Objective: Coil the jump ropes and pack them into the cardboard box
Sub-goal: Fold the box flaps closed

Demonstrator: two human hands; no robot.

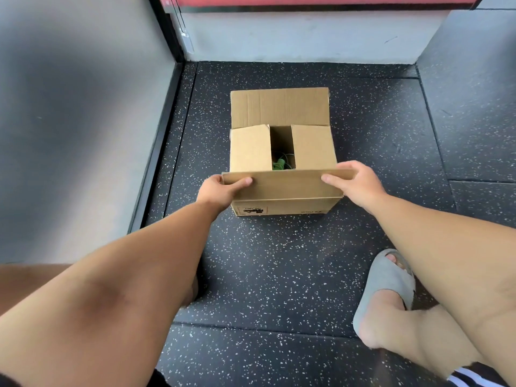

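Left hand [220, 188], right hand [354, 181] pinching 1 box flap [284, 185], 2 side flaps [251, 148] folded, maybe 1 rope [279, 164] inside

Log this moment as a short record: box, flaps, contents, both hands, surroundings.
box: cardboard box standing on the speckled black floor
flaps: two side flaps folded in with a gap between them; far flap open; near flap partly raised
contents: green jump rope visible through the gap
left: left hand grips the near flap's left end
right: right hand grips its right end
surroundings: grey slipper on a foot, lower right
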